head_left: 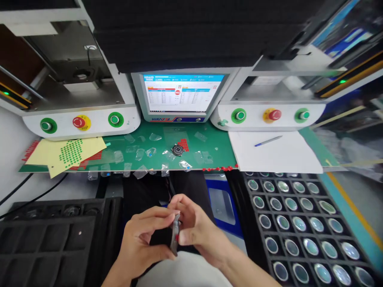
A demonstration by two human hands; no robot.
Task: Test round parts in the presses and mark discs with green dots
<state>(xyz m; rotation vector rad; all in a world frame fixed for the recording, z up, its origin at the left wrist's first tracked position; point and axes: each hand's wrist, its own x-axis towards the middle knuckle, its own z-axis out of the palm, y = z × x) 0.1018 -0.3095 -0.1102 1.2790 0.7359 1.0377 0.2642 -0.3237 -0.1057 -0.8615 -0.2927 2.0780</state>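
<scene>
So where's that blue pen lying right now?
The blue pen lies on the white sheet of paper at the right of the green bench, just below the red emergency button.

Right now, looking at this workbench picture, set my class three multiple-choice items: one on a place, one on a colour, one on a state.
1. Where does the blue pen lie?
A. On the white sheet
B. In the tray of lenses
C. On the yellow sheet

2. What colour is the middle button on the right-hand control panel?
A. Green
B. Red
C. Blue

3. How is the small dark disc-shaped part being handled?
A. It lies loose on the green mat
B. It is held between the left hand and the right hand
C. It rests on the monitor

Answers:
1 A, the pen rests on the white paper, right of the mat.
2 B, a red button sits on a yellow base between two green ones.
3 B, fingers of both hands grip it above the lap.
</scene>
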